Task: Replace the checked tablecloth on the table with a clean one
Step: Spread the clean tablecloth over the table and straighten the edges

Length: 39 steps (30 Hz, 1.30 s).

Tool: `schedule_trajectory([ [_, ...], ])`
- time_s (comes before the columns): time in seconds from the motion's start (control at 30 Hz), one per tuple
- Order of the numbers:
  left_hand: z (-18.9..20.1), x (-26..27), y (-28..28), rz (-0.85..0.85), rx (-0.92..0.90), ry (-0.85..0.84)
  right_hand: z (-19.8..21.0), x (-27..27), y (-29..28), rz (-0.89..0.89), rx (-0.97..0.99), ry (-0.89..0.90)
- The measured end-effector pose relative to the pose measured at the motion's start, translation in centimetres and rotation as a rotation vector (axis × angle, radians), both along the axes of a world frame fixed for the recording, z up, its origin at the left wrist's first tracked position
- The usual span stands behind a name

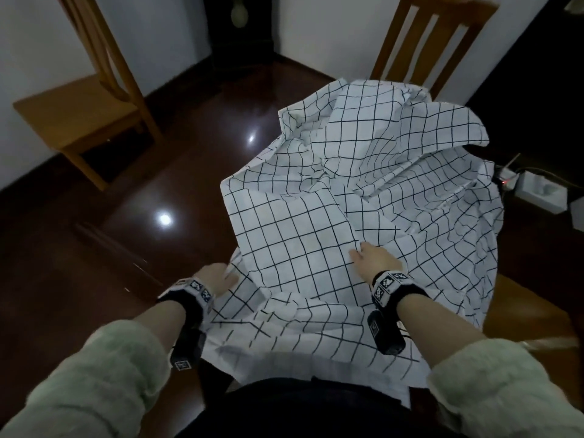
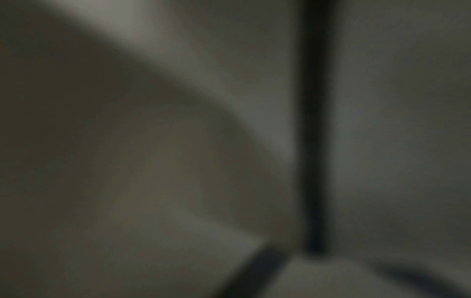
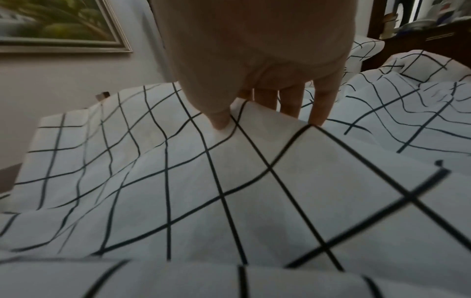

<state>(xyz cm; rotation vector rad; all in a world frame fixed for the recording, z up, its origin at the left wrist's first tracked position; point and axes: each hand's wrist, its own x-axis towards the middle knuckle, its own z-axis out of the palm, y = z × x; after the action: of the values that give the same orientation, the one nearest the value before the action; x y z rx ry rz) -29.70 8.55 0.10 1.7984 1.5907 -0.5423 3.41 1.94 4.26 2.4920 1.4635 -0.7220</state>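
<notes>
The checked tablecloth (image 1: 363,191) lies crumpled and folded over itself on the right part of the dark glossy worktop (image 1: 177,197), its near edge hanging toward the person. The right hand (image 1: 374,259) pinches a raised fold, thumb in front and fingers (image 3: 320,104) behind it. The left hand (image 1: 216,276) rests on the cloth's left edge; whether its fingers grip cannot be told. Two wooden chairs (image 1: 94,99) stand beyond the worktop.
</notes>
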Motion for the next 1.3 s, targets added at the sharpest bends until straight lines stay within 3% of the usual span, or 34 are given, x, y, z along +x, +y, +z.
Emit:
schedule_trajectory([
  [0.1, -0.1, 0.8, 2.6, -0.108, -0.005, 0.046, 0.6, -0.3, 1.5, -0.030, -0.062, -0.077],
  [0.37, 8.5, -6.9, 19.3, 0.164, 0.441, 0.252, 3.1, 3.4, 2.8, -0.304, -0.142, -0.186],
  [0.53, 11.1, -7.8, 22.2, 0.242, 0.527, 0.461, 2.6, 2.7, 2.9, -0.359, -0.179, -0.175],
  [0.67, 9.6, -6.6, 22.1, 0.115, 0.637, 0.327, 2.1, 1.1, 3.7, -0.363, -0.224, -0.078],
  [0.8, 8.0, -4.4, 22.8, -0.107, 0.602, 0.195, 2.4, -0.4, 5.4, -0.102, -0.025, -0.134],
  [0.9, 7.0, -2.1, 23.1, -0.236, 0.516, 0.171, 3.4, -2.4, 8.2, 0.081, 0.065, 0.019],
  [1.0, 5.6, -0.4, 23.1, -0.303, 0.473, 0.177, 3.6, -4.2, 10.8, 0.085, 0.013, 0.218],
  [1.07, 4.7, 0.1, 23.1, -0.256, 0.451, 0.138, 3.2, -5.1, 12.1, 0.002, 0.102, 0.304],
  [1.17, 3.9, 0.9, 23.9, -0.185, 0.468, 0.067, 2.6, -6.2, 14.2, -0.026, 0.218, 0.188],
  [1.23, 3.7, 1.6, 24.3, -0.240, 0.392, 0.077, 2.1, -6.5, 15.6, 0.060, 0.138, 0.045],
  [1.3, 3.5, 2.4, 24.4, -0.286, 0.317, 0.078, 1.8, -6.6, 16.4, 0.154, 0.011, 0.021],
])
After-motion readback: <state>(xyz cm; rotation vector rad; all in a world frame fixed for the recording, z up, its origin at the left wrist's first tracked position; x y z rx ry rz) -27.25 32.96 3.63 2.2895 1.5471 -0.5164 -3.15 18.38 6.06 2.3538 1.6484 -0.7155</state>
